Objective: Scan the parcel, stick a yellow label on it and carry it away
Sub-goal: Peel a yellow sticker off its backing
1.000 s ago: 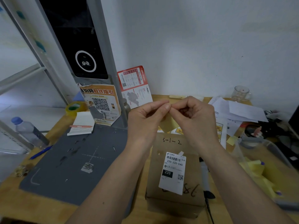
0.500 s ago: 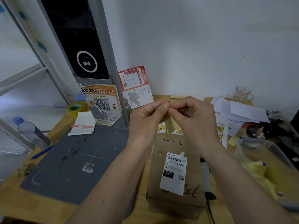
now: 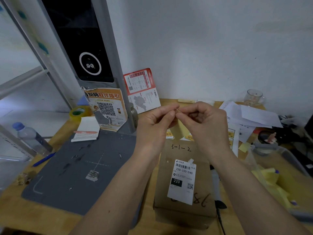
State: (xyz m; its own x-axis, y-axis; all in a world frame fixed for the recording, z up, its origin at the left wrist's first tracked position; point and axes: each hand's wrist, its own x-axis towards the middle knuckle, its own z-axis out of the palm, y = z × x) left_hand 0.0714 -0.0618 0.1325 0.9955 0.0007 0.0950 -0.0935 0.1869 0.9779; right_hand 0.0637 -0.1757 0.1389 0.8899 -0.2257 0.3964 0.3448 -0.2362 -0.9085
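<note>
Most of the yellow label (image 3: 179,131) is hidden behind both hands above the parcel (image 3: 184,184). The parcel's shipping label (image 3: 183,181) fine print is too small to read.

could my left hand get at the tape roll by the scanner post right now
Probably not yet. The left hand is pinching the yellow label together with the right hand. The path left to the tape roll looks free once it lets go.

Pretty plain setup: a bare white painted wall (image 3: 211,48) runs behind a light wooden desk (image 3: 13,211). A grey metal post (image 3: 111,68) stands on the desk's left side, with pale grey metal shelf rails (image 3: 22,78) further left. Lighting's dim and flat.
</note>
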